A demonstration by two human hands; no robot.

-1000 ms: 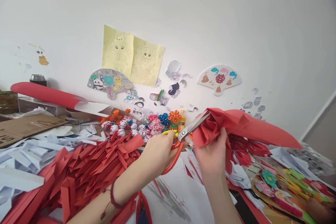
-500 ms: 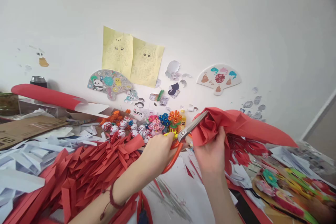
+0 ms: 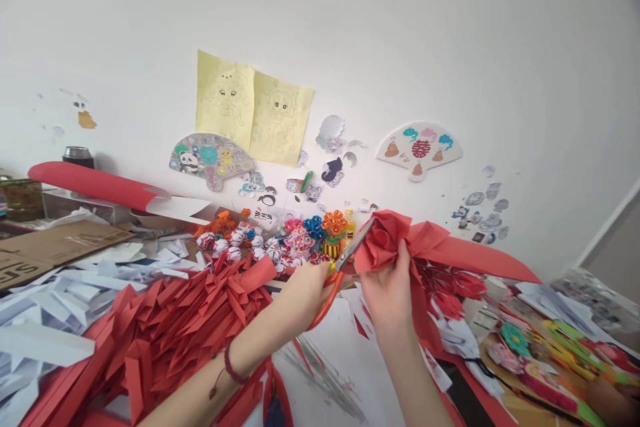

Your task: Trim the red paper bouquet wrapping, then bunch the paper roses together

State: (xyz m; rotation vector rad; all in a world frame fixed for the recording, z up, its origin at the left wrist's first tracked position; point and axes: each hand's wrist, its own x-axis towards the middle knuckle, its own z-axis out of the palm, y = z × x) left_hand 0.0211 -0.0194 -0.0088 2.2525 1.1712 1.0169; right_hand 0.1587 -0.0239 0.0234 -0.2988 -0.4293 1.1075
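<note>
My left hand (image 3: 311, 288), with a dark red cord bracelet on its wrist, is closed around the orange and yellow handles of a pair of scissors (image 3: 350, 252). The metal blades point up and right, their tips against the upper left edge of a folded red paper flower (image 3: 383, 240). Whether the blades are parted is hard to tell. Gripping the flower from below is my right hand (image 3: 390, 287), its thumb on the flower's right side. A long sheet of red paper (image 3: 475, 257) stretches out to the right behind it.
Folded red strips (image 3: 190, 327) and white strips (image 3: 45, 307) pile up at the left. Small craft flowers (image 3: 334, 223) stand by the wall. White paper (image 3: 325, 373) bearing thin stems lies below; colourful crafts (image 3: 540, 367) lie right.
The red flower and my right hand have shifted left and slightly down. The scissors have tilted more upright, their tips moving from over the flower's top to its left edge.
</note>
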